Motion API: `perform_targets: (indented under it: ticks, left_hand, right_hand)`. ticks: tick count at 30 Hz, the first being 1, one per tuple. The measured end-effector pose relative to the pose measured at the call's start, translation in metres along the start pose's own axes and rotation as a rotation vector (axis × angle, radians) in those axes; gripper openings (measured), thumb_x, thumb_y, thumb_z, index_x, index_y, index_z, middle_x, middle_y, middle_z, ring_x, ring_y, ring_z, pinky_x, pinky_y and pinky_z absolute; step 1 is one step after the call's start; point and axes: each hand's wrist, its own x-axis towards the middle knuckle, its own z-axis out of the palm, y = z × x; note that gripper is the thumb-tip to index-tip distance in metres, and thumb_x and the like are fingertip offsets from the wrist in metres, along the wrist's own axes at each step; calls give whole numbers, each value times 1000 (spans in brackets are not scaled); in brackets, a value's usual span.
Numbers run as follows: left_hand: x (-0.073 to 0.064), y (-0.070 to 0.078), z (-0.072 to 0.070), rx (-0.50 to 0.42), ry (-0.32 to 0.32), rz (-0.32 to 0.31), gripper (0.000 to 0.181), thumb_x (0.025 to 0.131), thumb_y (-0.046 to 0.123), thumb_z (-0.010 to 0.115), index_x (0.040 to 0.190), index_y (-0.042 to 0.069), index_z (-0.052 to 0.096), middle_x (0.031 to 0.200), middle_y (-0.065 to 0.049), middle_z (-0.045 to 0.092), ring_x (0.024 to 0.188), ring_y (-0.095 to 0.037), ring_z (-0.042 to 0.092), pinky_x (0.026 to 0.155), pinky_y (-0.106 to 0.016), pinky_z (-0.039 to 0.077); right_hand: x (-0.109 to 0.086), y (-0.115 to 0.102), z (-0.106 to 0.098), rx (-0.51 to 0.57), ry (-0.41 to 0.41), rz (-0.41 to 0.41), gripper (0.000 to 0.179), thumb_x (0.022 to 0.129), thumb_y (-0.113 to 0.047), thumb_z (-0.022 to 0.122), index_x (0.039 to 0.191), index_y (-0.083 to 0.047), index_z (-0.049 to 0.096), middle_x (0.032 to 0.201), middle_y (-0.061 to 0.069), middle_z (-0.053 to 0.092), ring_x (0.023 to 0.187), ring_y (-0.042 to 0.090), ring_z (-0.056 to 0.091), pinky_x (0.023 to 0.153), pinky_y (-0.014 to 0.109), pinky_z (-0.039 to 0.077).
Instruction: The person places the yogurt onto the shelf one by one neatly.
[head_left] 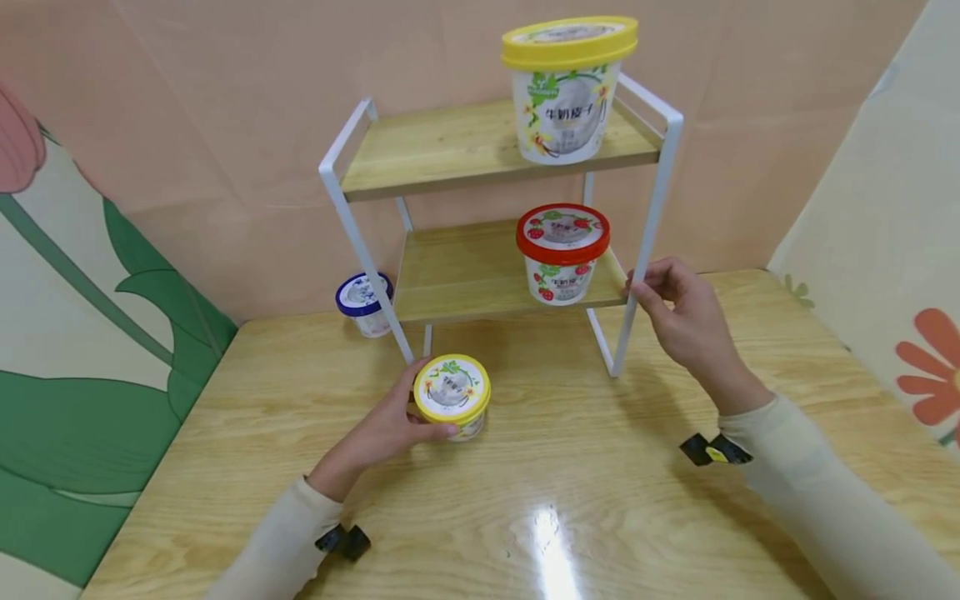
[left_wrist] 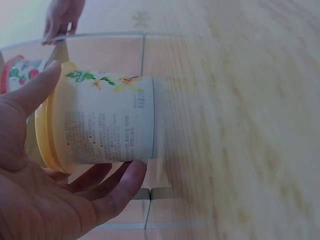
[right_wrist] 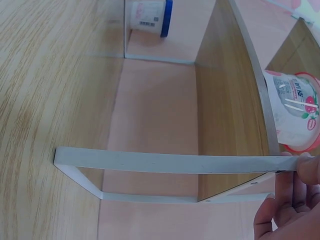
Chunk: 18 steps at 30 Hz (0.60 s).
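Note:
My left hand [head_left: 386, 427] grips a white paper tub with a yellow lid [head_left: 452, 388], thumb on the near side and fingers round the far side. In the left wrist view the printed side of this tub [left_wrist: 107, 122] faces the camera. It is close to or on the tabletop; which, I cannot tell. My right hand [head_left: 686, 315] pinches the white front right leg [head_left: 651, 221] of a two-tier shelf rack, level with its lower board [head_left: 457, 262]. In the right wrist view, thumb and fingers meet at that leg [right_wrist: 175, 163].
A large yellow-lidded tub [head_left: 566, 108] stands on the upper board [head_left: 427, 150], at its right. On the lower board stands a red-lidded tub [head_left: 562, 258]. Left of the rack, a blue-lidded tub [head_left: 365, 304] sits on the wooden table [head_left: 577, 475]. A wall rises behind.

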Motion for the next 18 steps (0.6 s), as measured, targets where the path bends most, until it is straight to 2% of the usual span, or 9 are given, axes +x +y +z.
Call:
perform_targets:
  ticks: [4, 8, 11, 14, 18]
  left_hand:
    - [0, 0, 0, -6, -6, 2, 106, 81, 24, 84, 158, 13, 11, 153, -17, 38, 135, -34, 43, 96, -41, 51]
    - [-4, 5, 2, 27, 21, 3, 112, 80, 25, 85, 159, 12, 7, 159, -19, 26, 142, -36, 36, 105, -47, 48]
    - [-8, 12, 6, 124, 88, 4, 112, 79, 32, 85, 159, 12, 11, 159, -19, 20, 144, -37, 33, 112, -55, 40]
    - [-11, 18, 11, 225, 175, -3, 109, 77, 41, 85, 158, 11, 18, 156, -19, 24, 142, -40, 36, 114, -60, 36]
    - [-11, 20, 16, 240, 266, -32, 105, 77, 43, 85, 157, 11, 25, 151, -19, 28, 139, -39, 38, 114, -60, 36]
  right_hand:
    - [-1, -1, 0, -10, 1, 8, 15, 98, -6, 60, 110, 4, 60, 87, -26, 64, 83, -6, 61, 79, 7, 46]
    - [-2, -2, 0, -23, -9, 14, 16, 99, -7, 59, 110, 4, 59, 88, -25, 63, 84, -6, 61, 79, 7, 46]
    - [-2, -2, 0, -40, -14, 23, 16, 100, -9, 57, 110, 3, 58, 89, -25, 62, 84, -6, 61, 79, 7, 46]
    - [-2, -2, 1, -50, -12, 37, 14, 101, -10, 56, 110, 1, 57, 89, -25, 62, 84, -5, 60, 78, 8, 46]
    - [-2, -2, 1, -46, -11, 36, 13, 101, -8, 55, 109, 1, 56, 90, -24, 62, 84, -5, 60, 77, 8, 46]
